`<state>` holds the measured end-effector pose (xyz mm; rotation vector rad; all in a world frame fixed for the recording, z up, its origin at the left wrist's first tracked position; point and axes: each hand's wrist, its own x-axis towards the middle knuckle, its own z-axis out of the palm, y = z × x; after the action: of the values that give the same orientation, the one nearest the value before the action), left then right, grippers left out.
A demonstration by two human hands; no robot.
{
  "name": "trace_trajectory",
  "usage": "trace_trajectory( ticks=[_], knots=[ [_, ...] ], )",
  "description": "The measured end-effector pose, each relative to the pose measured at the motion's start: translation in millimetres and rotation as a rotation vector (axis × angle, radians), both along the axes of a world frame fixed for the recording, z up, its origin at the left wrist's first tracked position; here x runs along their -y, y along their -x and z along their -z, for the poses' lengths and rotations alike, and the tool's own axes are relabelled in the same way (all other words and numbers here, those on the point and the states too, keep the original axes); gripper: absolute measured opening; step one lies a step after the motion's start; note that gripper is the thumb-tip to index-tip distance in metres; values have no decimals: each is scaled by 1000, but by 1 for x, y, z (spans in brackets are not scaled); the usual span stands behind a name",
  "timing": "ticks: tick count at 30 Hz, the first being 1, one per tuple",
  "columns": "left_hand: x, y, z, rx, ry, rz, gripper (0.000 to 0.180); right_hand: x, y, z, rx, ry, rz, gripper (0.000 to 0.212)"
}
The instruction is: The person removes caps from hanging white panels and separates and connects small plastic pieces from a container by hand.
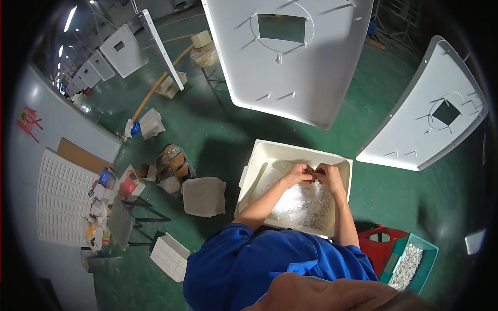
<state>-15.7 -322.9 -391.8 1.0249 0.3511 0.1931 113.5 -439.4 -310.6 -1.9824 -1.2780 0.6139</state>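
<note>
Clear plastic bag looks thin, slippery; left hand and right hand pinch its top edge inside the cream bin.

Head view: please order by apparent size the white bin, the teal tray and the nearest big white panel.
1. nearest big white panel, though closeness to the camera may enlarge it
2. white bin
3. teal tray, partly cut off

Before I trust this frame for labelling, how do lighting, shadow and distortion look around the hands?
Head view: strong fisheye, black rim, white panel edges bowed; the person's shadow darkens the green floor left of the cream bin; left hand and right hand evenly lit, small, slightly soft; clear bag glints mildly.
</note>
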Motion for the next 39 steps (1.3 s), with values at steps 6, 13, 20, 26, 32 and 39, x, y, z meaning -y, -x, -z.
trace_trajectory(
  ticks=[6,13,20,26,32,39],
  knots=[
    [0,0,0,-13,2,-11,15,-2,3,-1,-7,-88,-10,11],
    [0,0,1,-21,-4,-12,8,-3,2,9,137,-107,5,14],
    [1,-2,3,-61,-36,-2,12,-2,0,14,176,-59,69,16],
    [0,-2,5,-70,-67,24,13,1,1,5,237,25,87,16],
    [2,-5,-1,-105,-62,21,12,6,-1,8,338,73,95,17],
    [1,-3,3,-33,-48,-143,7,2,1,6,167,-50,-19,13]
  ],
)
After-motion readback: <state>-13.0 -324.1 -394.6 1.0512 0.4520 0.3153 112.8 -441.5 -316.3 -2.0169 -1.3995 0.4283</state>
